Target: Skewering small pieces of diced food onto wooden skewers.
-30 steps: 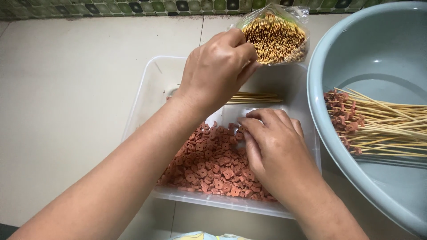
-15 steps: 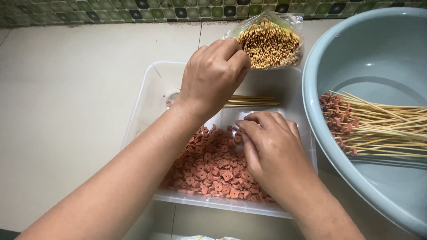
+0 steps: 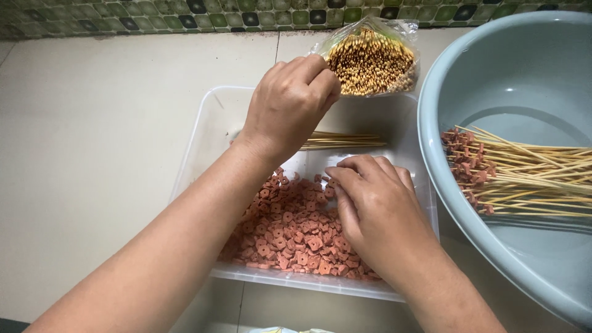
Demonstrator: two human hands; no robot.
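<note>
Left hand (image 3: 290, 102) curled at clear plastic bag of bamboo skewers (image 3: 372, 58), hold unclear; right hand (image 3: 373, 209) pinches small reddish sausage pieces (image 3: 290, 231) in clear rectangular plastic tray (image 3: 203, 132).

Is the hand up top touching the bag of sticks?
Touching. In the head view, the left hand's fingertips press against the clear bag of skewers at its open edge.

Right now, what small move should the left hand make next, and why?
Probably draw one skewer out of the bag of skewers: the left hand is at its opening, while the right hand rests on the sausage pieces in the clear tray.
</note>
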